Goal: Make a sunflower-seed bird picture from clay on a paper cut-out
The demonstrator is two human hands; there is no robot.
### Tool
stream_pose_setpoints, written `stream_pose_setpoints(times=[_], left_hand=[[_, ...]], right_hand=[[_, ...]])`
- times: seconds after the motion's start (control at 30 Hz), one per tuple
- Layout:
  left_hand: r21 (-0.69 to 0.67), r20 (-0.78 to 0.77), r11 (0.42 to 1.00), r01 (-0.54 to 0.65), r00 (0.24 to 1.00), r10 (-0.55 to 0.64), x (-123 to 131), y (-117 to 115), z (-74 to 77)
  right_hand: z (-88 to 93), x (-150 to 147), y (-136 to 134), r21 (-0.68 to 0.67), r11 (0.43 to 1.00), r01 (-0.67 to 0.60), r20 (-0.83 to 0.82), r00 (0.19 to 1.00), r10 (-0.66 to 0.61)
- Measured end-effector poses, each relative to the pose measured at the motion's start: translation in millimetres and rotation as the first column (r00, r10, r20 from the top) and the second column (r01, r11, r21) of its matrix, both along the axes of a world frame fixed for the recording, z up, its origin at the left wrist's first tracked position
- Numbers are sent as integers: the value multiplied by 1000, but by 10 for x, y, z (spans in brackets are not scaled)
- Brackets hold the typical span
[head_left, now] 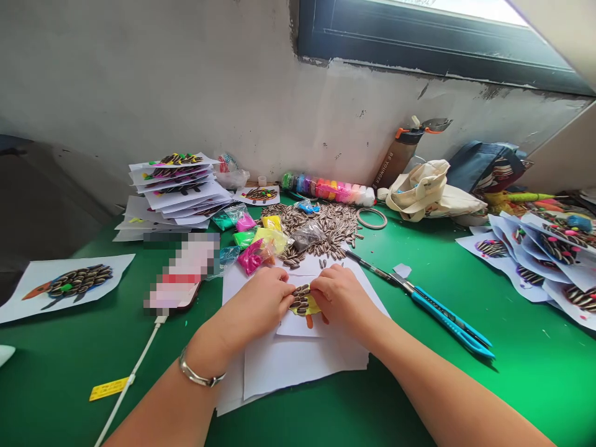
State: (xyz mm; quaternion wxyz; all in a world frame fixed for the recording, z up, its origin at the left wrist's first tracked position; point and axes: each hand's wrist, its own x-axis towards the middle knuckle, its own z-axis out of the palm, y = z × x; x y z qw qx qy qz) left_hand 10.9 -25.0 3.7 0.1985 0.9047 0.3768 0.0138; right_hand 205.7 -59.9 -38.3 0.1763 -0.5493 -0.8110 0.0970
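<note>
White paper lies in sheets before me, and on the top one is a yellow clay shape with orange legs below it. Striped sunflower seeds cover the clay's left part in rows. My left hand is at the left edge of this piece, its fingers bent together at the seeds. From the right, my right hand bends over the clay with thumb and fingers closed. Whatever sits between the fingertips of either hand is too small or hidden. A heap of loose sunflower seeds lies just beyond the paper.
Bags of coloured clay lie left of the heap. A pen and a blue cutter lie to the right. A phone with a cable is at left. Stacked seed pictures stand behind it; more pictures lie right.
</note>
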Motion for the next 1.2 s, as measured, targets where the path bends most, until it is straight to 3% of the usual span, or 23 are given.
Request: stream_pose_setpoints(times=[0.13,0.27,0.37,0.6,0.87,1.03,1.2], left_hand=[[6,10,1000,10,1000,-10,-1,21,-29],[22,25,999,24,999,-24,1,51,-71],[18,27,1000,23,999,-23,-3,54,-77],[22,50,1000,11,999,-12,-8,34,-62],[25,36,1000,13,999,-14,-4,40,-72],[12,16,1000,5,1000,-5,0,30,-30],[-17,26,1000,-10,1000,10,6,18,6]], right_hand=[[42,121,51,-18,999,27,-51,998,-28],[31,339,159,22,974,224,-179,960,-217],[-47,396,244,42,963,265,-150,955,-256],[-161,246,347,136,962,238,61,967,-248],[-190,232,364,157,976,151,108,980,-169],[-49,209,224,104,981,164,-12,986,-164],[194,140,-31,-146,989,29,-249,966,-65]])
